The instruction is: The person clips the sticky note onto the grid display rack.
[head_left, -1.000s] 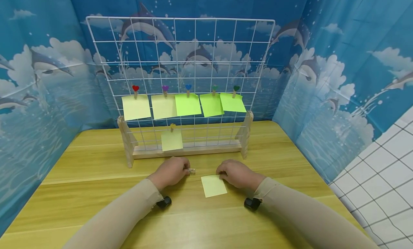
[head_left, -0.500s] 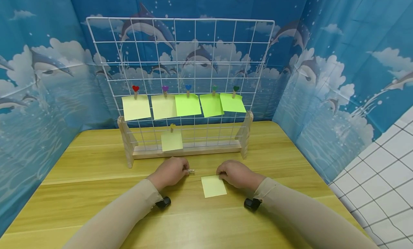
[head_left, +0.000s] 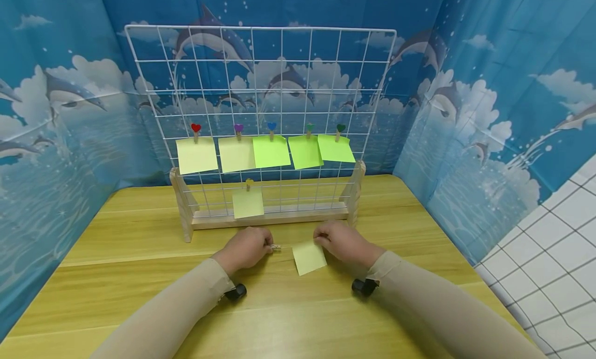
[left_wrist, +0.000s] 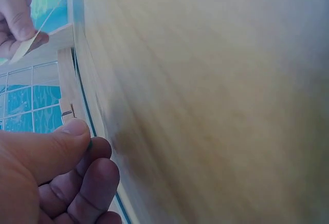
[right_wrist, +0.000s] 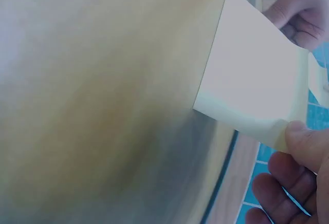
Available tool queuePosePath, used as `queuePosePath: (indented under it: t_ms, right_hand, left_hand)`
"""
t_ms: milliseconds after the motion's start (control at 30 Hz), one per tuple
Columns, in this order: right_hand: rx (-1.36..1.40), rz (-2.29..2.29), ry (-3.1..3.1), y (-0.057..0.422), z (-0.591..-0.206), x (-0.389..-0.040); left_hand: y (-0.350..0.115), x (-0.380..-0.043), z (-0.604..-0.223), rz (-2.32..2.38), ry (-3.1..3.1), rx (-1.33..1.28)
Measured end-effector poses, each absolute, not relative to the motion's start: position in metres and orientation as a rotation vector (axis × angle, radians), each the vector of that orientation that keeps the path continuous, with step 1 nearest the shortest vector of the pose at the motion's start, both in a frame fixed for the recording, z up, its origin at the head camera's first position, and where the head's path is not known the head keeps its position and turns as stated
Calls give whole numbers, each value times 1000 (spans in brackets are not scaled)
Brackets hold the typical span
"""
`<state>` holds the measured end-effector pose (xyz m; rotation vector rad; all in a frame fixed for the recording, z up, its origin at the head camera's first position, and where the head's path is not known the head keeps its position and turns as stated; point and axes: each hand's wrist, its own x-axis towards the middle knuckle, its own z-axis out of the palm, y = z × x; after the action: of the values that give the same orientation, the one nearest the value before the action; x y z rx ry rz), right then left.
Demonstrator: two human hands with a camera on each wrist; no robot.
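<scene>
My left hand point(head_left: 247, 247) pinches a small wooden clothespin point(head_left: 277, 247) low over the table. In the left wrist view the clothespin's end point(left_wrist: 67, 110) sticks out past the thumb, and the rest is hidden by the fingers. Between thumb and fingers, my right hand point(head_left: 344, 241) pinches a pale yellow sticky note point(head_left: 309, 258) by its upper right corner. The right wrist view shows that note point(right_wrist: 252, 70) raised off the wood and tilted.
Behind both hands a white wire grid point(head_left: 281, 60) stands in a wooden base point(head_left: 274, 219). Heart-topped clothespins hold a row of yellow and green notes point(head_left: 197, 155) on it. One more pale note point(head_left: 248, 203) hangs lower. A dolphin curtain point(head_left: 70, 116) surrounds the table point(head_left: 298, 317).
My right hand has moved slightly up and away, lifting the sticky note from the table. The left hand with the clothespin has stayed nearly still.
</scene>
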<state>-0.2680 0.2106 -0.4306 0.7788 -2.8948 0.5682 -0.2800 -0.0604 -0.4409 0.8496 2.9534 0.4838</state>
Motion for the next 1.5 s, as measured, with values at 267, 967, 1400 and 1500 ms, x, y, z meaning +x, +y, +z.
queuePosePath:
  t_ms: [267,967,1400,1500]
  right_hand:
    - [674,658,-2794,207,-418,-282]
    - [636,527,-2673,186,-388,-322]
    - [538,485,-2700,178,-377,-336]
    - [505,479,-2707,177,-376,-338]
  left_hand:
    - [-61,-278,-439,491,2949,844]
    - [-62,-275,-434,484,2964,881]
    - [-63,-274,-432,478,2966,881]
    - [-63,-273,-431,473,2967,888]
